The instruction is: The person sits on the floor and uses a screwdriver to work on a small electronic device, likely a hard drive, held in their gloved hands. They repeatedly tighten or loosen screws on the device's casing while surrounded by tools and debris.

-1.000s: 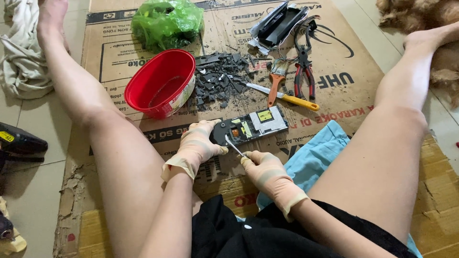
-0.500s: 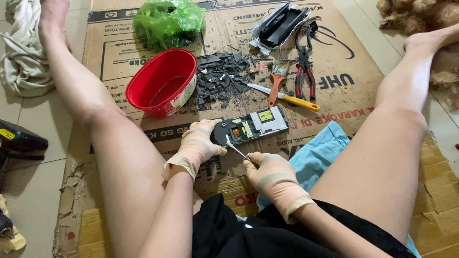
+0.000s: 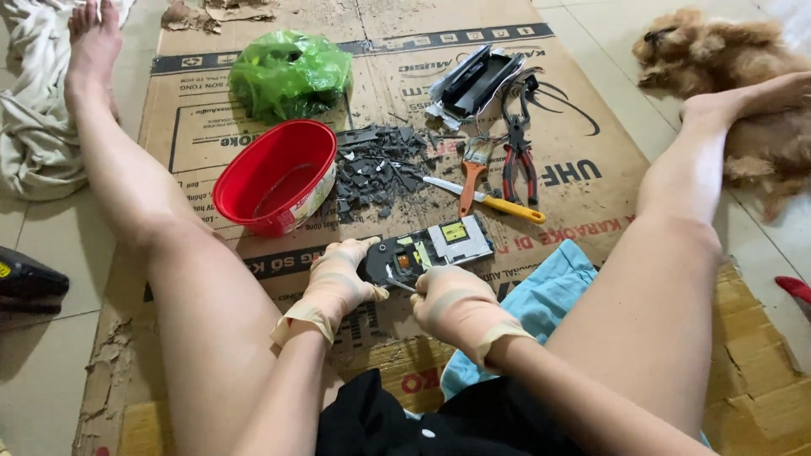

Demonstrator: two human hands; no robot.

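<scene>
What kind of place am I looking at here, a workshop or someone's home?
Most likely a home floor used as a makeshift repair spot: flattened cardboard laid over floor tiles, a furry dog lying alongside, and pliers beside the circuit board both gloved hands work on.

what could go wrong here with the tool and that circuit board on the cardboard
1. The right hand drives a thin metal tool toward the left hand steadying the circuit board; a slip could jab the thin glove.
2. The pile of dark broken bits lies beside bare legs and could cut skin.
3. The dog lies near the pliers and could wander into the debris.
</scene>
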